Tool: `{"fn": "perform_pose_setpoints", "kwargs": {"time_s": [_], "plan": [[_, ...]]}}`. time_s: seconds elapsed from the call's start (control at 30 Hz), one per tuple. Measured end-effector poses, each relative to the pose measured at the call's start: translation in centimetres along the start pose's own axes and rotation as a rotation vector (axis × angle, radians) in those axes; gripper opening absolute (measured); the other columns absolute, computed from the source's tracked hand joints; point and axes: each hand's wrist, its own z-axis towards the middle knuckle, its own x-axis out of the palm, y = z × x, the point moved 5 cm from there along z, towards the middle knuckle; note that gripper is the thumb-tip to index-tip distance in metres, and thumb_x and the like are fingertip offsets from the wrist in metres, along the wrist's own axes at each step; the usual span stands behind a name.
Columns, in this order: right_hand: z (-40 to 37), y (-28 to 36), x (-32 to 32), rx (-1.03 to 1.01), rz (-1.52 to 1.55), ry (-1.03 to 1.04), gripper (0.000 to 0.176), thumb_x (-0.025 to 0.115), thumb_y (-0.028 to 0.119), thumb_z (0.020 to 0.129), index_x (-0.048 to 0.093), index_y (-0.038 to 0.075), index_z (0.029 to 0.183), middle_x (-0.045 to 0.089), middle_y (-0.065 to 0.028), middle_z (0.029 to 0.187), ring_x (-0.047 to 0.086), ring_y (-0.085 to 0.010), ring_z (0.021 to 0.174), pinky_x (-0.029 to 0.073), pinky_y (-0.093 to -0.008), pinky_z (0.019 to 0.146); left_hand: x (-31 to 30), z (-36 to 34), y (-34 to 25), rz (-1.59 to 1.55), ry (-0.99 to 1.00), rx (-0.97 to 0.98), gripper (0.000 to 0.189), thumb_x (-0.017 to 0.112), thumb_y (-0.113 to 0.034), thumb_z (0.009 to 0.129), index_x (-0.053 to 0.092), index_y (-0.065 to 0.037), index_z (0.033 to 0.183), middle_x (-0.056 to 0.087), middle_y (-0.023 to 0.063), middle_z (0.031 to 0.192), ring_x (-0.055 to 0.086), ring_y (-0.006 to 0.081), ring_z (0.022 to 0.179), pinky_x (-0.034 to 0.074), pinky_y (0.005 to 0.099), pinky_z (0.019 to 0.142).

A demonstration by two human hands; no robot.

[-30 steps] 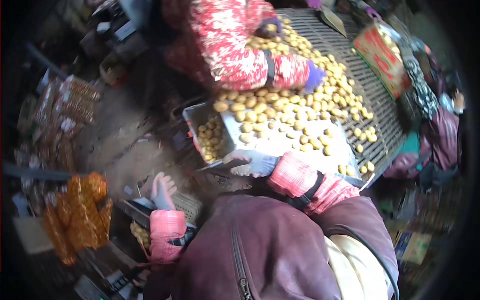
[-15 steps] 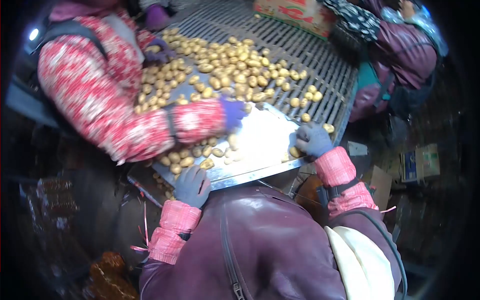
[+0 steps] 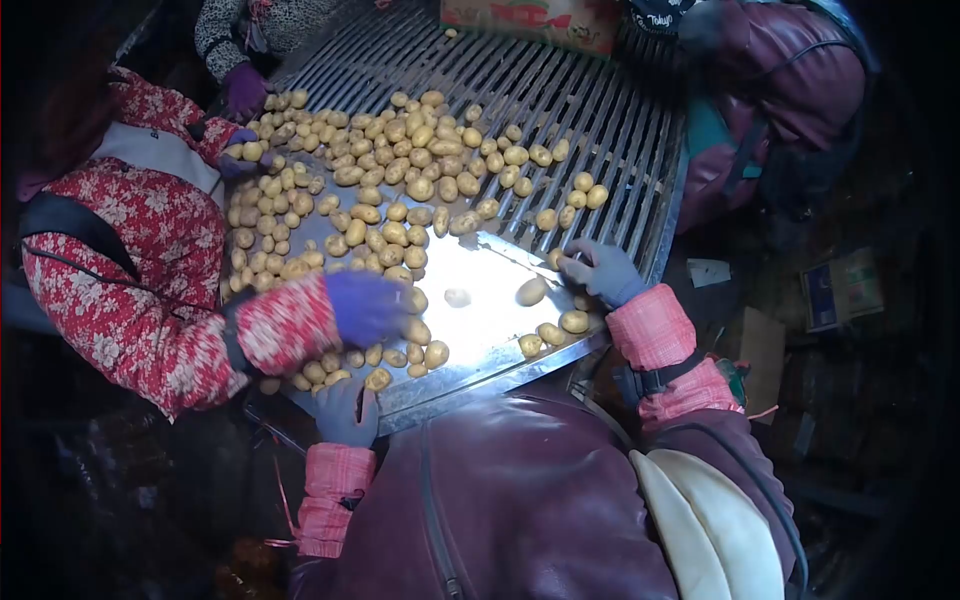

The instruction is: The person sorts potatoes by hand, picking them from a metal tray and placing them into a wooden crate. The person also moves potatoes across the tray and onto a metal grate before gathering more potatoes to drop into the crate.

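Observation:
My left hand [image 3: 346, 412], in a grey glove, rests at the near edge of the metal tray [image 3: 470, 385], beside a few potatoes; its fingers are partly hidden. At the tray's right side, my right hand [image 3: 604, 273], also gloved in grey, has its bent fingers around a potato [image 3: 556, 259]. More potatoes [image 3: 574, 321] lie just below that hand, near the tray's front edge. Many potatoes [image 3: 400, 145] spread over the tray's left part and onto the slatted grate [image 3: 540, 90].
On the left, a co-worker in red floral sleeves [image 3: 110, 250] reaches across with a purple-gloved hand [image 3: 368, 308]. Another purple-gloved hand [image 3: 244, 92] is at the upper left. A printed carton [image 3: 540, 22] stands at the back; a person in maroon [image 3: 790, 75] is at right.
The co-worker's reaching purple hand has moved left and nearer. More potatoes lie on the bright part of the tray. My right hand has shifted slightly left, and the view has shifted.

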Motion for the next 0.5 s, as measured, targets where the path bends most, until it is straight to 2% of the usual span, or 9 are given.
{"fn": "perform_pose_setpoints", "kwargs": {"time_s": [0.03,0.07,0.1,0.17,0.3,0.33,0.43,0.47,0.5], "plan": [[0.6,0.5,-0.4,0.044,0.064,0.028,0.057,0.068,0.046,0.080,0.060,0.010,0.123,0.067,-0.0224,0.098,0.067,-0.0354,0.096,0.051,-0.0447,0.083,0.2,0.1,0.0,0.015,-0.020,0.028,0.022,0.071,-0.015,0.082,0.067,-0.006,0.102,0.065,0.0116,0.097,0.057,0.0349,0.095,0.047,0.0457,0.087],[1.4,0.5,-0.7,0.015,-0.059,-0.007,0.056,0.068,0.047,0.080,0.062,0.013,0.124,0.067,-0.0198,0.100,0.067,-0.0358,0.096,0.052,-0.0451,0.082,0.3,-0.1,0.0,0.034,-0.036,0.055,0.023,0.071,-0.015,0.082,0.067,-0.006,0.103,0.065,0.0116,0.097,0.057,0.0350,0.095,0.047,0.0459,0.087],[1.8,0.2,-0.4,-0.054,-0.144,-0.034,0.056,0.068,0.047,0.080,0.061,0.013,0.124,0.067,-0.0192,0.101,0.067,-0.0363,0.096,0.052,-0.0455,0.081,0.2,-0.3,0.1,0.051,-0.053,0.082,0.023,0.071,-0.015,0.082,0.066,-0.006,0.103,0.065,0.0116,0.098,0.057,0.0350,0.096,0.047,0.0461,0.088],[2.1,-0.9,0.8,-0.193,-0.318,-0.086,0.057,0.069,0.047,0.080,0.061,0.014,0.125,0.065,-0.0178,0.103,0.066,-0.0373,0.096,0.052,-0.0463,0.081,0.3,-0.3,0.5,0.049,0.036,0.012,0.024,0.070,-0.015,0.084,0.066,-0.006,0.106,0.066,0.0124,0.101,0.057,0.0349,0.098,0.046,0.0461,0.091],[1.8,-0.9,2.5,-0.150,-0.380,-0.160,0.064,0.071,0.051,0.077,0.057,0.012,0.126,0.063,-0.0169,0.107,0.066,-0.0381,0.098,0.052,-0.0476,0.082,0.6,-0.1,0.6,0.026,0.008,0.003,0.023,0.069,-0.014,0.083,0.067,-0.006,0.104,0.066,0.0130,0.102,0.058,0.0346,0.099,0.045,0.0459,0.093],[1.9,-0.4,2.4,-0.193,-0.337,-0.202,0.061,0.072,0.048,0.076,0.058,0.012,0.123,0.062,-0.0162,0.105,0.065,-0.0373,0.096,0.052,-0.0474,0.081,0.5,-0.2,0.5,0.033,-0.011,0.007,0.023,0.069,-0.013,0.083,0.067,-0.006,0.104,0.066,0.0130,0.102,0.058,0.0345,0.098,0.045,0.0459,0.093],[3.0,2.1,0.8,-0.317,-0.210,-0.331,0.052,0.074,0.040,0.075,0.060,0.010,0.114,0.061,-0.0143,0.099,0.063,-0.0349,0.091,0.051,-0.0467,0.078,-0.1,0.2,0.1,0.035,0.008,0.024,0.020,0.068,-0.018,0.084,0.066,-0.007,0.102,0.065,0.0103,0.098,0.058,0.0325,0.091,0.044,0.0444,0.084],[4.0,3.4,0.8,-0.505,-0.262,-0.396,0.042,0.073,0.032,0.072,0.062,0.011,0.107,0.061,-0.0114,0.097,0.061,-0.0320,0.089,0.049,-0.0472,0.079,-0.2,0.2,0.0,0.022,0.040,-0.007,0.020,0.067,-0.017,0.084,0.066,-0.007,0.101,0.065,0.0104,0.097,0.057,0.0328,0.090,0.044,0.0444,0.084],[4.8,4.1,1.2,-0.593,-0.369,-0.412,0.040,0.072,0.030,0.072,0.063,0.012,0.106,0.061,-0.0105,0.097,0.061,-0.0312,0.090,0.048,-0.0473,0.081,-0.4,0.3,-0.2,0.010,0.068,-0.036,0.019,0.067,-0.017,0.084,0.066,-0.007,0.101,0.064,0.0105,0.096,0.057,0.0331,0.089,0.044,0.0445,0.084]]}}
